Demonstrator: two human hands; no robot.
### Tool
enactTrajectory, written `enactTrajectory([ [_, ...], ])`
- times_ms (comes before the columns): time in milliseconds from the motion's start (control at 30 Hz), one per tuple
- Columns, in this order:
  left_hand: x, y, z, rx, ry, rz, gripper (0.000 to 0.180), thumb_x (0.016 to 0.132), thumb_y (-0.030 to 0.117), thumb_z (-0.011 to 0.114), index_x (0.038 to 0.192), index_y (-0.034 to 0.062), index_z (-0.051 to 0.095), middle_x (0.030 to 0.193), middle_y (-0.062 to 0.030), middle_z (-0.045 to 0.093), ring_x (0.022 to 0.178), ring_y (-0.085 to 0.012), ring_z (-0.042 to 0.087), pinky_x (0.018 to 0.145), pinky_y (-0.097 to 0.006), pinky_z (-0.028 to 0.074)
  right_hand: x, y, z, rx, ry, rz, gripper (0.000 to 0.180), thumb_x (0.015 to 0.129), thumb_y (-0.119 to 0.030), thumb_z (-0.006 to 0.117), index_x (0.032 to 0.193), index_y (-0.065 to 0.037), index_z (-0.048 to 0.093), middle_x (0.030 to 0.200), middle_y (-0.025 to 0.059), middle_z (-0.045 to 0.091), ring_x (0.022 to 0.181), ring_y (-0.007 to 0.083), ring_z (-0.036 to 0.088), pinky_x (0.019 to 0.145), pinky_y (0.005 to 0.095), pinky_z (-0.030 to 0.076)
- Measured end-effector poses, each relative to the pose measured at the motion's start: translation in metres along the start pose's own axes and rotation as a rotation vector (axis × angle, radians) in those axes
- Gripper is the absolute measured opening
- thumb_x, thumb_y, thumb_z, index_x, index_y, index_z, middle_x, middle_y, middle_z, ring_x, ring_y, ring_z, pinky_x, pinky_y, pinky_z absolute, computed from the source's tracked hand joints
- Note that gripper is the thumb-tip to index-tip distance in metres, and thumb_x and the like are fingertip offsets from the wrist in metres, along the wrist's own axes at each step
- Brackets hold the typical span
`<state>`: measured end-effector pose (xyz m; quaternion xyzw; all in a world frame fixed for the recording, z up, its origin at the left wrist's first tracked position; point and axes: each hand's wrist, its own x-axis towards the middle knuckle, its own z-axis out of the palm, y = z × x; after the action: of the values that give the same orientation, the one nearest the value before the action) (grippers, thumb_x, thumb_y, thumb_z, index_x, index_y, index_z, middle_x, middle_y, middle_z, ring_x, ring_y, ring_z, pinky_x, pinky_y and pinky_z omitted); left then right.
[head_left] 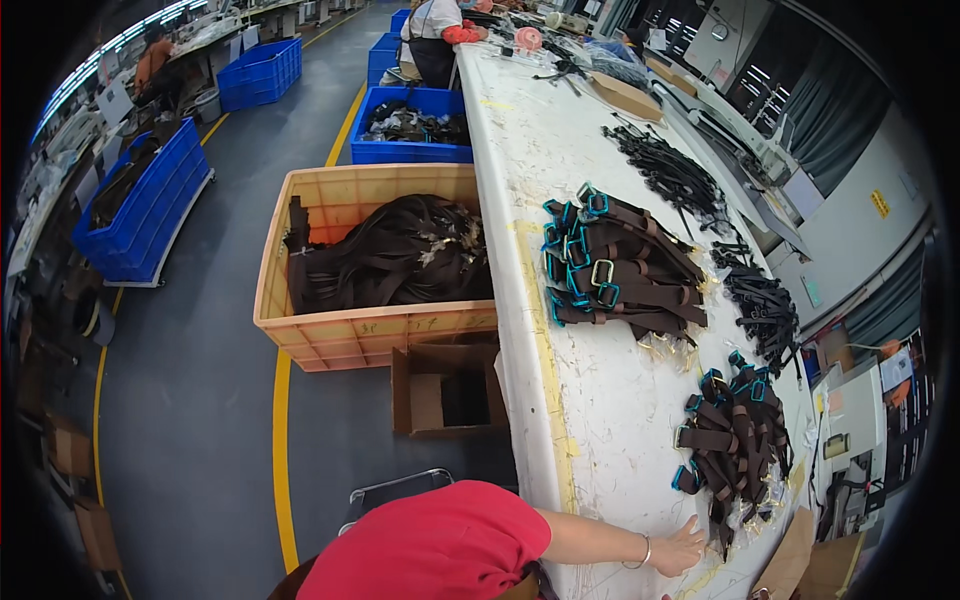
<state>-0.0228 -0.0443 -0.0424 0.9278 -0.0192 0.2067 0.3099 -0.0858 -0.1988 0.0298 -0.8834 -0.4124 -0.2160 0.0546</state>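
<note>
My left hand (680, 549), with a bracelet at its wrist, rests on the white table near its closest end. Its fingers are apart and I see nothing held in them. Just beyond the fingertips lies a heap of dark brown webbing straps (738, 430), with blue-edged buckles and bits of clear plastic among them. Farther up the table is a larger stack of brown straps (640, 270), its buckles lined up toward the left edge. My right hand is out of sight.
Left of the white table (530, 300) stand an orange crate (375, 325) of brown straps and an open cardboard box (440, 425). Black straps (670, 170) lie along the far side. Blue crates (150, 215) line the aisle. A person (435, 40) works at the table's far end.
</note>
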Motion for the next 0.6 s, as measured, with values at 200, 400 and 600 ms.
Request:
enactTrajectory([
  [200, -0.004, 0.015, 0.004, 0.068, 0.144, 0.098, 0.029, 0.066, 0.021, 0.064, 0.083, -0.0026, 0.066, 0.120, -0.0260, 0.047, 0.130, -0.0390, 0.024, 0.102, -0.067, 0.005, -0.001, 0.010, 0.019, 1.167, -0.023, 0.858, 0.018, 0.088, -0.013, 0.049, 0.076, 0.001, 0.050, 0.064, 0.0071, 0.046, 0.053, 0.0167, 0.042, 0.046, 0.0281, 0.034],
  [400, -0.002, 0.016, 0.005, 0.083, 0.182, 0.092, 0.031, 0.060, 0.020, 0.066, 0.081, -0.0029, 0.067, 0.122, -0.0265, 0.045, 0.130, -0.0417, 0.023, 0.101, -0.068, 0.004, 0.005, -0.004, 0.006, 1.227, -0.024, 0.918, 0.024, 0.089, -0.020, 0.048, 0.074, -0.002, 0.050, 0.062, 0.0028, 0.044, 0.051, 0.0119, 0.039, 0.045, 0.0252, 0.033],
  [600, -0.005, 0.014, -0.022, -0.023, 0.094, 0.001, 0.037, 0.069, 0.023, 0.068, 0.092, -0.0054, 0.061, 0.131, -0.0251, 0.037, 0.133, -0.0376, 0.017, 0.103, -0.065, 0.006, -0.013, 0.052, 0.079, 1.310, 0.141, 0.981, 0.039, 0.085, -0.039, 0.058, 0.062, -0.011, 0.043, 0.052, -0.0017, 0.035, 0.041, 0.0099, 0.030, 0.040, 0.0256, 0.026],
])
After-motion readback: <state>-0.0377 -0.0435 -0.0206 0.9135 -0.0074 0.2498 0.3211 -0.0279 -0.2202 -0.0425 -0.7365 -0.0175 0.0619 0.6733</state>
